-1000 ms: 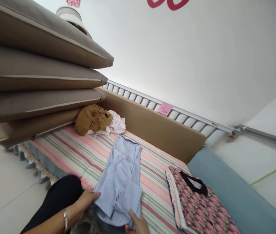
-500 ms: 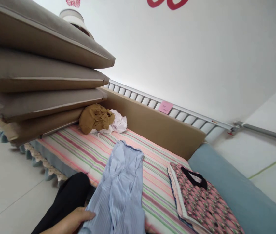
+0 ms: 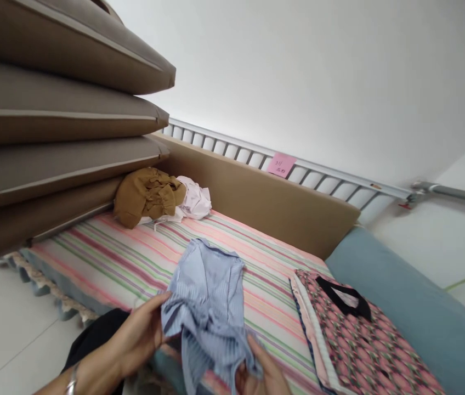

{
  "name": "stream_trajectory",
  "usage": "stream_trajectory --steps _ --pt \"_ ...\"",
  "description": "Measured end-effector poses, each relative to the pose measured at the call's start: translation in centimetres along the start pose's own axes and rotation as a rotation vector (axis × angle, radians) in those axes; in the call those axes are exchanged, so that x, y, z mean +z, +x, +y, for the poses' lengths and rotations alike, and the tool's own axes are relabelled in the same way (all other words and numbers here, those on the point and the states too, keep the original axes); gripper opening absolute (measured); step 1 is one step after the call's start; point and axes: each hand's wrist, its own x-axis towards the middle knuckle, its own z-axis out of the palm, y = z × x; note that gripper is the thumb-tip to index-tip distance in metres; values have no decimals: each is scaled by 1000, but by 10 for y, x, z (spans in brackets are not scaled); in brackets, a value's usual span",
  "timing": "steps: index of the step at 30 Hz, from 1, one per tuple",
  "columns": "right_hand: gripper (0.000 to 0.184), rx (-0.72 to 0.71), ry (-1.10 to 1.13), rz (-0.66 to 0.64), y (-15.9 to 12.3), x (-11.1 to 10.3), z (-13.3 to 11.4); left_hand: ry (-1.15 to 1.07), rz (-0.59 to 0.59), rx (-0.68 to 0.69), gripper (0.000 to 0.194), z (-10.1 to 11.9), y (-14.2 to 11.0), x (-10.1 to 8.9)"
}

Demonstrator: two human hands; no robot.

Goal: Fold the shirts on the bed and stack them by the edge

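Note:
A light blue striped shirt [image 3: 210, 291] lies on the striped mattress [image 3: 105, 255], its near end bunched up and lifted. My left hand [image 3: 140, 334] grips the shirt's left edge with fingers curled around the cloth. My right hand [image 3: 263, 373] pinches the shirt's lower right part at the bottom of the view. A bracelet shows on my left wrist.
A folded pink patterned garment [image 3: 351, 340] with a black collar lies to the right on a small stack. A brown garment [image 3: 146, 195] and a white one [image 3: 193, 200] are crumpled at the far end. Stacked grey cushions [image 3: 51, 126] overhang the left. A blue pad [image 3: 405, 307] lies on the right.
Both hands have come up into view and gathered the shirt's near end, which lay flatter before. The right hand was out of sight half a second ago. The view tilted down slightly.

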Motion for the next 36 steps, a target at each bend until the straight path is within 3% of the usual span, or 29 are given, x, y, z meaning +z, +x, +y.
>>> stream_trajectory --steps 3,6,9,11,16,22,26,30,33,36 --pt "12 8 216 31 51 28 -33 -18 -2 30 9 16 66 23" --pt "6 -12 324 104 113 44 -51 -10 74 76 10 21 140 31" --pt "9 -5 337 183 167 45 -47 16 207 112 12 14 199 24" --pt "10 11 341 202 188 41 -37 28 248 123 14 7 220 16" --pt "9 5 350 200 183 37 -33 42 244 165 16 1 216 9" --pt "12 -60 394 150 162 51 -75 56 119 230 18 24 203 43" --pt "13 -124 391 145 189 67 -104 122 104 250 21 43 236 69" --pt "7 -159 329 107 224 68 -108 244 148 243 21 50 267 71" --pt "24 -280 110 123 230 52 -91 331 179 337 12 42 259 58" --pt "36 -628 -389 244 222 33 -70 599 65 568 27 23 233 43"
